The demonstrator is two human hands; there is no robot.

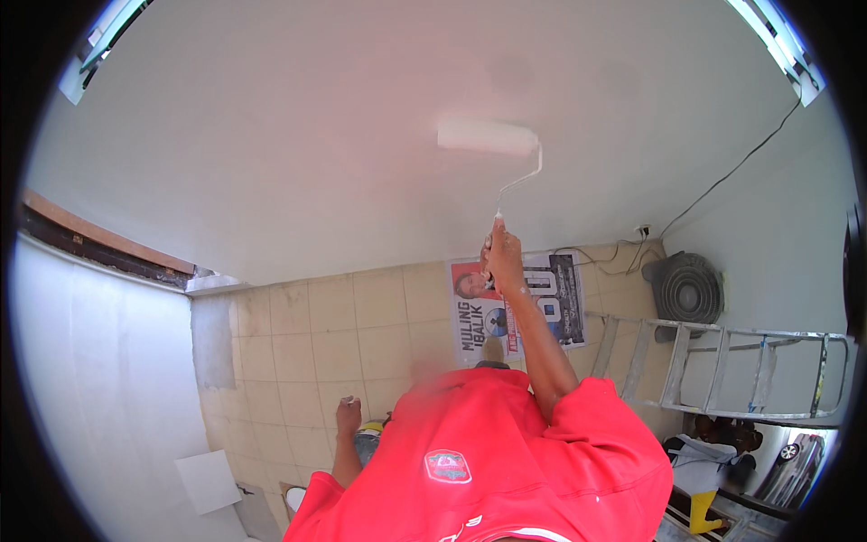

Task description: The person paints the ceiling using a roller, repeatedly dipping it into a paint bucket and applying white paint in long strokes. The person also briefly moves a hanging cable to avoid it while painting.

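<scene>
A paint roller [488,137] with a white sleeve and a bent wire frame lies against the pale wall [298,135] in front of me. My right hand [504,257] is closed round its handle, with that arm stretched forward. Low at my left side, my left hand [349,415] has its fingers curled in. Something pale shows at its fingertips, too small to name. Beside that hand a bucket [368,441] is partly hidden by my red shirt.
A printed poster [474,336] lies on the tiled floor [334,330] at the wall's foot. To the right are a black fan [688,287], a metal ladder [718,366] and a cable [754,149] running to an outlet. A white sheet [208,481] is at lower left.
</scene>
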